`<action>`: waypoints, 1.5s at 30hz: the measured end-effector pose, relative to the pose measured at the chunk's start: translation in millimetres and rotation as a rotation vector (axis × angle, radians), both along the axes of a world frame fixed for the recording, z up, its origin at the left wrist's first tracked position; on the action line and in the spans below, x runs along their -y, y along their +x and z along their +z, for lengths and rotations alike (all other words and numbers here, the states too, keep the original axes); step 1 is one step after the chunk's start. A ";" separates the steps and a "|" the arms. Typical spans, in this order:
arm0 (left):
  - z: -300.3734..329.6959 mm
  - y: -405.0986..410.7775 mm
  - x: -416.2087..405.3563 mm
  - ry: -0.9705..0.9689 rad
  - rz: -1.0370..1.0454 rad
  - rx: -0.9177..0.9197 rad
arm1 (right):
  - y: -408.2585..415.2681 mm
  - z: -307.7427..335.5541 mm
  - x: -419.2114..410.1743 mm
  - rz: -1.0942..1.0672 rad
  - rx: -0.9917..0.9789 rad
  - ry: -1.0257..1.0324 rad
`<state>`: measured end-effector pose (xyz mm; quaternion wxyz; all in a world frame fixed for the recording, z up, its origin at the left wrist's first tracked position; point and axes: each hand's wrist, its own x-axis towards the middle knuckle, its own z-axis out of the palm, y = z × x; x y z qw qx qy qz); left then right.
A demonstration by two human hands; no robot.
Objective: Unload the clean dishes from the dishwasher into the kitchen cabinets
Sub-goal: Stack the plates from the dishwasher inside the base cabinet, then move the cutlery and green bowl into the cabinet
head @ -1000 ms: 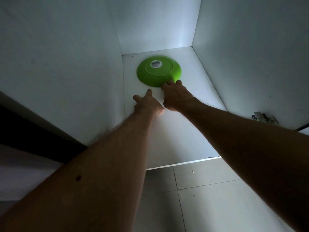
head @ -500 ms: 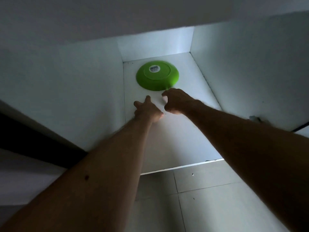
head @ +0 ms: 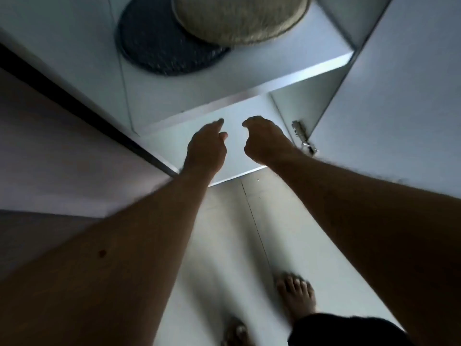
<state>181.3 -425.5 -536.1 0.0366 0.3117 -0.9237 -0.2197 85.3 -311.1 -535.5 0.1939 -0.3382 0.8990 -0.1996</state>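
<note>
Both my hands hang in front of the open white cabinet, above its bottom shelf (head: 239,121). My left hand (head: 205,146) holds nothing; its fingers are loosely curled with the index finger pointing forward. My right hand (head: 265,139) also holds nothing, fingers curled loosely inward. The green plate is out of view, hidden behind the upper shelf (head: 249,78). No dishwasher shows in this frame.
On the upper shelf lie a dark round woven mat (head: 154,46) and a beige woven one (head: 237,18) overlapping it. The cabinet door (head: 399,108) stands open at right, with a metal hinge (head: 303,137). Pale floor tiles (head: 237,233) and my bare feet (head: 296,293) are below.
My right hand let go of the green plate and both hands drew back out of the cabinet. The view rose and pulled away, so the upper shelf now hides the plate.
</note>
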 end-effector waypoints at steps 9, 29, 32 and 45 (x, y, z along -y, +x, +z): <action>271.8 111.0 -119.7 -0.261 -0.111 0.183 | 73.5 269.3 -91.1 -0.076 0.065 0.052; 577.3 147.4 -187.8 -0.266 -0.215 -0.122 | 107.6 604.9 -254.0 -0.270 -0.124 -0.063; 585.1 137.5 -214.3 -0.243 -0.206 -0.160 | 91.0 621.5 -294.3 -0.285 -0.189 -0.077; 610.5 63.7 -421.1 -0.214 -0.288 -0.287 | 47.7 646.8 -506.9 -0.348 -0.201 -0.054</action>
